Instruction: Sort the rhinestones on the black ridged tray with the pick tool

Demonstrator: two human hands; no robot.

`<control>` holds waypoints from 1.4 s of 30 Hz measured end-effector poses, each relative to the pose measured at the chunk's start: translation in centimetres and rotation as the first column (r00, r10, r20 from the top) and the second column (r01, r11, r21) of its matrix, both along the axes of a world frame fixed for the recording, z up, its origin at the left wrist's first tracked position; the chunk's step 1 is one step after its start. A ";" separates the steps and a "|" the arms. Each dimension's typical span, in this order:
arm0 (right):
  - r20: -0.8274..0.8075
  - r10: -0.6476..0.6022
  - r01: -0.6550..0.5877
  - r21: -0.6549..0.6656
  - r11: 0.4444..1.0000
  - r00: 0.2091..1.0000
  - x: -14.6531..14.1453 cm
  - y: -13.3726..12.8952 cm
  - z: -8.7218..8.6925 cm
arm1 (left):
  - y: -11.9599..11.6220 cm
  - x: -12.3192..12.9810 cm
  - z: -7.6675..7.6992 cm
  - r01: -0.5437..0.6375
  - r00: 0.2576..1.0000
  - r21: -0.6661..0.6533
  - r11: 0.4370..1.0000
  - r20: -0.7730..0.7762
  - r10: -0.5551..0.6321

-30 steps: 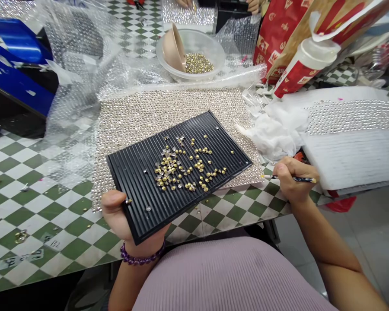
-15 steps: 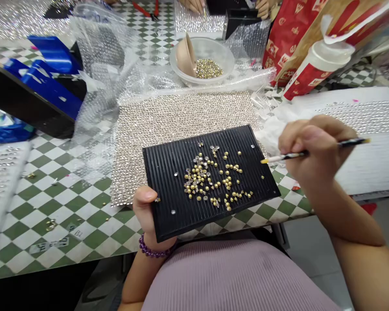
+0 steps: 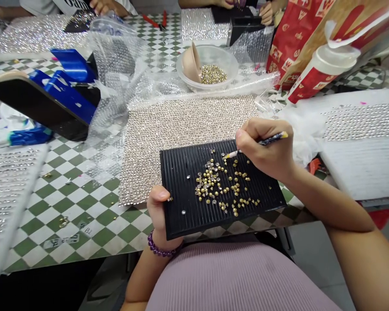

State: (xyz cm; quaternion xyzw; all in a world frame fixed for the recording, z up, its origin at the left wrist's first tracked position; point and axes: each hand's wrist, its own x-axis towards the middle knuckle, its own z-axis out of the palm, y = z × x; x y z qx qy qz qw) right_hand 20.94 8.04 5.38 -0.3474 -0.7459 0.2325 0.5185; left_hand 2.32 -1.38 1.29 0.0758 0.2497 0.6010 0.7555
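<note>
My left hand [image 3: 158, 208] grips the left edge of a black ridged tray [image 3: 188, 224], thumb on top and the other fingers hidden beneath. Gold-backed and clear rhinestones [image 3: 210, 177] lie scattered over its grooves. Between the fingers of my right hand [image 3: 267, 147] is a slim pencil-like picking pen [image 3: 272, 138], its pale yellow tip down among the stones near the tray's far edge. Whether a stone clings to the tip I cannot tell. Behind the tray lies a sheet covered in rows of rhinestones [image 3: 188, 121].
A plastic bowl [image 3: 231, 58] holds loose rhinestones and a beige cup [image 3: 190, 62]. Bubble wrap [image 3: 116, 65], a phone [image 3: 35, 101] on a blue stand, a paper cup [image 3: 324, 71] and red pliers [image 3: 155, 21] surround the work. Other people's hands [image 3: 266, 13] are across the table.
My right hand has moved left over the tray, bringing the pen tip from beyond its right edge to the stones. The camera view has shifted slightly.
</note>
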 end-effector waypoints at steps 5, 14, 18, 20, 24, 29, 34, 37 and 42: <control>-0.291 -0.011 0.035 0.075 0.997 0.957 0.9 0.0 0.8 | 0.0 -0.2 -0.3 0.015 1.000 0.036 0.999 0.008 -0.015; -0.153 -0.324 0.346 0.147 0.927 0.933 8.8 -5.2 -4.1 | 0.5 -0.9 -0.3 -0.237 0.966 0.153 0.959 -0.066 0.250; -0.073 -0.374 0.380 0.099 0.920 0.924 10.7 -7.0 -7.6 | 0.6 -0.9 -0.4 -0.236 0.955 0.148 0.960 -0.149 0.257; -0.065 -0.360 0.365 0.082 0.928 0.931 11.1 -7.2 -8.1 | 0.5 -0.9 -0.5 -0.216 0.955 0.125 0.968 -0.178 0.236; -0.057 -0.305 0.309 0.068 0.949 0.951 11.3 -7.2 -8.0 | 0.5 -0.7 -0.7 -0.242 0.949 0.076 0.967 -0.191 0.252; 0.042 -0.273 0.270 0.062 0.961 0.961 11.1 -7.1 -8.0 | 0.5 -0.7 -0.5 -0.230 0.953 0.060 0.971 -0.188 0.237; 0.053 -0.281 0.277 0.068 0.958 0.958 11.1 -7.3 -7.9 | 0.5 -0.5 -0.3 -0.238 0.947 0.082 0.968 -0.203 0.250; -0.001 -0.292 0.291 0.073 0.954 0.956 11.1 -7.3 -7.8 | 0.6 -0.5 -0.4 -0.240 0.938 0.105 0.965 -0.232 0.259; 0.043 -0.224 0.222 0.057 0.973 0.974 11.0 -7.4 -7.8 | 0.5 -0.5 -0.4 -0.263 0.928 0.126 0.957 -0.237 0.286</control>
